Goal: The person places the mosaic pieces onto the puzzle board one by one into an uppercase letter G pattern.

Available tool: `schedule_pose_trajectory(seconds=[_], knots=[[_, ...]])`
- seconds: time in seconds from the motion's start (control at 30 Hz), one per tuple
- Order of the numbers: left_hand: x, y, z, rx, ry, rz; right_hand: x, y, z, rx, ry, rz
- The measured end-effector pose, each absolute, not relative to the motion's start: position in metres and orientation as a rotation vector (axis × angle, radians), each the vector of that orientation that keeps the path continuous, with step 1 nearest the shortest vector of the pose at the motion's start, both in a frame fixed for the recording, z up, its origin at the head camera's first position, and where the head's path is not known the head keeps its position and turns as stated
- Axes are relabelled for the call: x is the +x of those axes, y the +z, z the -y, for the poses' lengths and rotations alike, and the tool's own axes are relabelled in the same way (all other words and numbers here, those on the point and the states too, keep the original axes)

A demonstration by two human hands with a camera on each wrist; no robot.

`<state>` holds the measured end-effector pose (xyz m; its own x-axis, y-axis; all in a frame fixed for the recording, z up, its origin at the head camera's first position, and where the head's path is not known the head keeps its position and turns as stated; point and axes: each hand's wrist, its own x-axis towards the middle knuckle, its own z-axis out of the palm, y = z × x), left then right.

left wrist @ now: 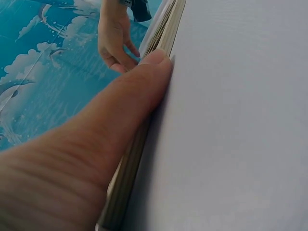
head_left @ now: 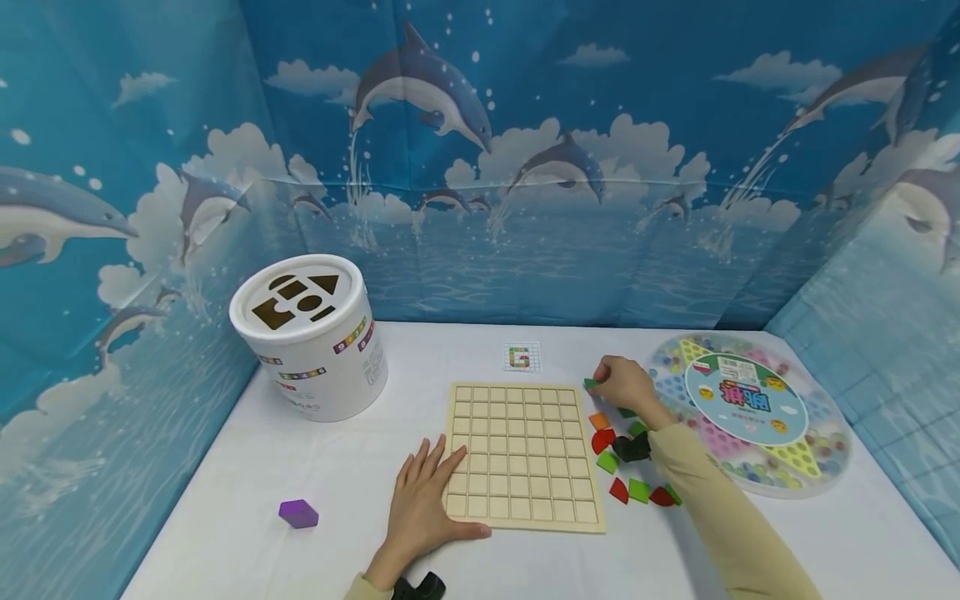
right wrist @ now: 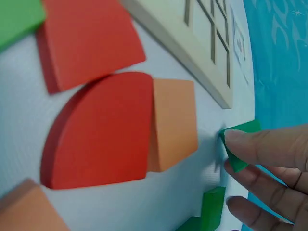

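A pale wooden grid board lies flat on the white table. My left hand rests at its lower left corner, fingers spread over the left edge; in the left wrist view the thumb lies along the board's side. Beyond the board's far right corner, my right hand pinches a green block between thumb and fingers. Below that hand are a red quarter-round block, an orange block and another red block, with several green ones around them.
A white bucket with shape holes in its lid stands at the back left. A purple block lies at the front left. A small pattern card sits behind the board. On the right is a round clear game box.
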<state>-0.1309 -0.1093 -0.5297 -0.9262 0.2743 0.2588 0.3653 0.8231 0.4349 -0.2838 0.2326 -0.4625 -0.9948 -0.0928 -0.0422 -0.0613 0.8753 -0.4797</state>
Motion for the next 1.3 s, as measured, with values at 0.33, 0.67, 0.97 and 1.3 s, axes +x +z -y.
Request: schedule_pose_trajectory(seconds=[0.33,0.67,0.97,1.3], knots=[[-0.132,-0.53,0.109,-0.487,-0.754,2.811,-0.279,-0.457,-0.206,-0.425,-0.953,-3.025],[-0.133,-0.529,0.108,-0.477,-0.764,2.826,-0.265,-0.464,-0.148,-0.586,-1.125,-2.863],[-0.133,-0.53,0.11,-0.487,-0.752,2.824,-0.261,-0.47,-0.116,-0.599,-1.211,-2.769],[-0.132,-0.53,0.111,-0.5,-0.737,2.806,-0.266,-0.476,-0.093,-0.661,-1.212,-2.757]])
